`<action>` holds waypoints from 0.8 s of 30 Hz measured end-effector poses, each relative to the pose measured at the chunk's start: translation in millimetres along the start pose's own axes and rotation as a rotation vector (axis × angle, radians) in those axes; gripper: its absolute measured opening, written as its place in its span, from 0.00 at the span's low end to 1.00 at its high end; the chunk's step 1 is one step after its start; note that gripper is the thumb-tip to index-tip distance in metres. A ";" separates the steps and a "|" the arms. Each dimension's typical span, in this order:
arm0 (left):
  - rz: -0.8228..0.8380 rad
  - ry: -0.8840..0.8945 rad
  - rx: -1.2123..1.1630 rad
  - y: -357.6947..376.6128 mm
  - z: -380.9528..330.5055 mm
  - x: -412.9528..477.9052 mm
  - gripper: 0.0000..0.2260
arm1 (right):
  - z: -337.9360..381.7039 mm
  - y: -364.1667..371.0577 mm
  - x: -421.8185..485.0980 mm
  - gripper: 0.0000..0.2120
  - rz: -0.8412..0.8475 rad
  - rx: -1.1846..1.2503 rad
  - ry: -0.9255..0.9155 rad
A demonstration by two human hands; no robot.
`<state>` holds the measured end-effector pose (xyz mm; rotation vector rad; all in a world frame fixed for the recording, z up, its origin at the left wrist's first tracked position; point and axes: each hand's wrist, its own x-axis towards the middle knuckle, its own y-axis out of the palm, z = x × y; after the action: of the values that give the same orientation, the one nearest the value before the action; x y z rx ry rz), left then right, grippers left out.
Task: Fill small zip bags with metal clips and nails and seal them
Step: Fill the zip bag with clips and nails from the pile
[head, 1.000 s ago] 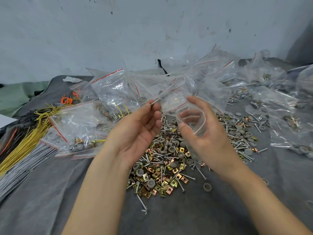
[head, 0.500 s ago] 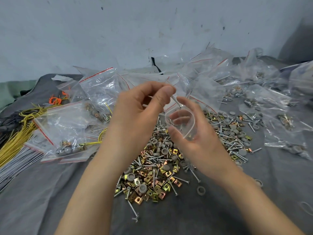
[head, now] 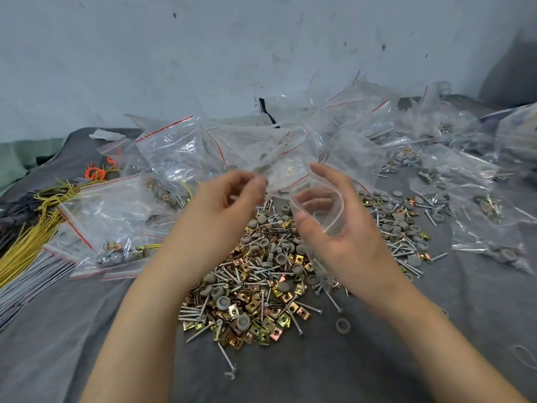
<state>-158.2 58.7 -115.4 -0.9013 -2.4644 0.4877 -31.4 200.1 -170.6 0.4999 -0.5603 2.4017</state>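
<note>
Head view, left hand (head: 229, 200): we see fingertips pinched together, centre frame.
Right hand (head: 353, 245): grips small clear plastic zip bag (head: 325, 212), mouth open.

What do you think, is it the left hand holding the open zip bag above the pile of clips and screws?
No. The head view shows the right hand holding the open zip bag above the pile of clips and screws; the left hand is beside it, with no bag.
</note>
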 end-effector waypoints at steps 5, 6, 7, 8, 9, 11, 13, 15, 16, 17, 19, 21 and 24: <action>0.337 -0.090 0.572 11.1 35.1 -10.6 0.07 | 1.0 -5.6 3.5 0.27 -0.037 0.021 0.013; 0.364 -0.101 0.585 14.0 38.2 -11.9 0.06 | 1.0 -6.7 4.8 0.27 -0.046 0.031 0.016; 0.383 -0.109 0.581 15.8 40.0 -12.8 0.04 | 1.2 -8.0 5.9 0.27 -0.054 0.040 0.016; 0.396 -0.114 0.577 16.6 40.8 -13.0 0.03 | 1.2 -8.9 6.8 0.27 -0.060 0.046 0.015; 0.406 -0.111 0.580 16.3 41.3 -13.1 0.03 | 1.3 -9.4 7.7 0.27 -0.066 0.047 0.013; 0.428 -0.100 0.610 14.4 41.7 -13.6 0.06 | 1.5 -9.4 9.2 0.27 -0.075 0.046 0.009; 0.461 -0.101 0.664 14.2 40.7 -15.6 0.06 | 1.8 -8.5 10.3 0.27 -0.082 0.045 0.005; 0.455 -0.096 0.725 17.2 38.7 -18.3 0.04 | 1.8 -7.8 11.0 0.27 -0.084 0.042 0.003; 0.434 -0.087 0.750 19.1 37.2 -19.4 0.06 | 1.7 -7.5 11.3 0.26 -0.083 0.041 0.003; 0.414 -0.071 0.779 21.4 35.7 -20.4 0.08 | 1.7 -7.5 11.2 0.27 -0.080 0.040 0.005; 0.383 -0.031 0.842 25.7 34.0 -21.4 0.10 | 1.9 -7.2 11.5 0.27 -0.075 0.041 0.010; 0.347 0.002 0.883 29.3 33.0 -22.0 0.10 | 2.4 -6.7 11.9 0.27 -0.073 0.039 0.013; 0.298 0.053 0.924 31.6 33.7 -22.0 0.09 | 2.9 -6.8 12.0 0.27 -0.077 0.031 0.010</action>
<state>-145.5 61.1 -164.9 -0.8266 -1.7140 1.5043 -35.3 209.2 -160.8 0.5129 -0.4906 2.3416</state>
